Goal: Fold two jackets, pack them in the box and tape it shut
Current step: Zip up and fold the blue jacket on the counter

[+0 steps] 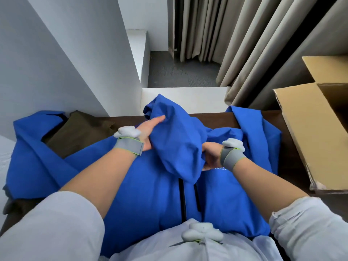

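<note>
blue jacket [150, 194] lies spread on the dark table [287, 151] at frame center, zipper up, with a bunch of its fabric lifted in the middle. left hand [150, 129] is wide, fingers straight against the lifted fabric; right hand [211, 155] curls round the same fabric just right of center. olive jacket [79, 132] sits at left, partly under the blue one, and the open box [310, 132] is at the right edge.
</note>
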Tool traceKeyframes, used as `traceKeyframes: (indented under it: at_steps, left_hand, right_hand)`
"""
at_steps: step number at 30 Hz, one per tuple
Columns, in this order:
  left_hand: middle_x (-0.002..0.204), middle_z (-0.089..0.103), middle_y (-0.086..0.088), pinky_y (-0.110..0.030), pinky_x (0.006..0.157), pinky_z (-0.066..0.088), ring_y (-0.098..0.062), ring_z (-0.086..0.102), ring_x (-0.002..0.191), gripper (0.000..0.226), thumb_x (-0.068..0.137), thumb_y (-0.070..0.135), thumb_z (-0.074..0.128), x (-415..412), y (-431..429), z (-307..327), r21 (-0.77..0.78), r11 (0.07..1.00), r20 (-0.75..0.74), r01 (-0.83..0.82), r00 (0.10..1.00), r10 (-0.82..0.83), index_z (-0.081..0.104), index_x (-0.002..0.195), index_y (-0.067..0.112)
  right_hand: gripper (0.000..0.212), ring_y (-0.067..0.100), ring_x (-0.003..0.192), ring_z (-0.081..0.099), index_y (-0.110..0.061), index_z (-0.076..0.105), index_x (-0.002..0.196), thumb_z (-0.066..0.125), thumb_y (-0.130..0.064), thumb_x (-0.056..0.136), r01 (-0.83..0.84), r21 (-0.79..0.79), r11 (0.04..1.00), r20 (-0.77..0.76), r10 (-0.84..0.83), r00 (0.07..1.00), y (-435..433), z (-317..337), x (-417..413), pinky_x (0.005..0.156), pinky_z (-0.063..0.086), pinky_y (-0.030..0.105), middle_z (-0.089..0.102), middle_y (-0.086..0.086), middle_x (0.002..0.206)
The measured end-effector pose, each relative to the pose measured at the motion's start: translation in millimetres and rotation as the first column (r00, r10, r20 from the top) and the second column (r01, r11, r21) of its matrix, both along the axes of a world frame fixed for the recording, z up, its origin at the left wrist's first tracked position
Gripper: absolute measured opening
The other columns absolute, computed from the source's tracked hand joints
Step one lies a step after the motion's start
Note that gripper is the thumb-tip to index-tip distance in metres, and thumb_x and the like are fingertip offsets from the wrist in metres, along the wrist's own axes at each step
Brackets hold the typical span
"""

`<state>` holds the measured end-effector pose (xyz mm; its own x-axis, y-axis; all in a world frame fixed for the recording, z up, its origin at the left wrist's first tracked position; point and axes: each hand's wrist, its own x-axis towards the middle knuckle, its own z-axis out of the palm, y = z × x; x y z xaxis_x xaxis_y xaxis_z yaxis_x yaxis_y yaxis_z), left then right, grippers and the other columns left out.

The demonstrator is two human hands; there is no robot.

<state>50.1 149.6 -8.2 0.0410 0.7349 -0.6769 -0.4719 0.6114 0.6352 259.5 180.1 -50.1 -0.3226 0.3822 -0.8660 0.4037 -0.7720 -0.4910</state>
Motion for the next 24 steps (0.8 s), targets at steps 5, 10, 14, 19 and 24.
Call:
traceKeyframes:
  at_steps: [5,10,14,19,24]
  left_hand:
    - [0.089,0.074,-0.007,-0.036,0.071,0.058,-0.02,0.071,0.079,0.04,0.083,-0.025,0.043,13,-48,-31,-0.168,0.918,0.015,0.359,0.932,-0.362,0.065,0.097,0.005]
    - [0.11,0.063,-0.013,-0.038,0.08,0.054,-0.026,0.062,0.092,0.038,0.084,-0.022,0.045,-13,-53,-39,-0.383,0.698,-0.119,0.605,0.717,-0.687,0.061,0.101,0.007]
    - [0.097,0.057,-0.009,-0.05,0.079,0.052,-0.028,0.059,0.087,0.031,0.085,-0.003,0.029,-57,-18,-7,-0.33,0.912,-0.166,0.243,0.936,-0.309,0.053,0.096,0.012]
    - [0.095,0.059,-0.011,-0.038,0.075,0.049,-0.027,0.058,0.081,0.064,0.086,0.063,0.042,-52,29,17,-0.331,0.94,-0.5,-0.082,0.86,-0.1,0.052,0.11,0.005]
    - [0.087,0.057,-0.015,-0.044,0.078,0.054,-0.034,0.063,0.094,0.038,0.084,0.041,0.064,-7,44,19,-0.487,0.802,-0.689,0.347,0.412,-0.597,0.053,0.095,0.007]
  right_hand:
    - [0.018,0.021,0.068,0.061,-0.014,0.059,0.075,0.043,-0.016,0.084,0.271,0.012,0.962,-0.099,-0.269,0.958,19,-2,10,0.072,0.045,0.027,0.065,0.003,0.069]
    - [0.021,0.019,0.075,0.061,-0.013,0.064,0.082,0.048,-0.023,0.092,0.155,0.008,0.988,-0.103,-0.153,0.983,33,6,11,0.07,0.047,0.03,0.07,0.002,0.07]
    - [0.023,0.02,0.061,0.061,-0.009,0.058,0.072,0.041,-0.005,0.088,0.117,0.012,0.993,-0.063,-0.116,0.991,34,2,5,0.063,0.045,0.027,0.066,0.004,0.055]
    - [0.032,0.026,0.083,0.063,-0.007,0.064,0.094,0.053,-0.001,0.065,0.018,0.04,0.999,-0.09,-0.014,0.996,37,-2,-1,0.077,0.05,0.031,0.069,0.009,0.085]
    - [0.026,0.025,0.059,0.053,-0.008,0.047,0.066,0.033,0.01,0.078,0.344,0.134,0.93,-0.091,-0.334,0.938,43,-6,-10,0.061,0.042,0.026,0.055,0.009,0.059]
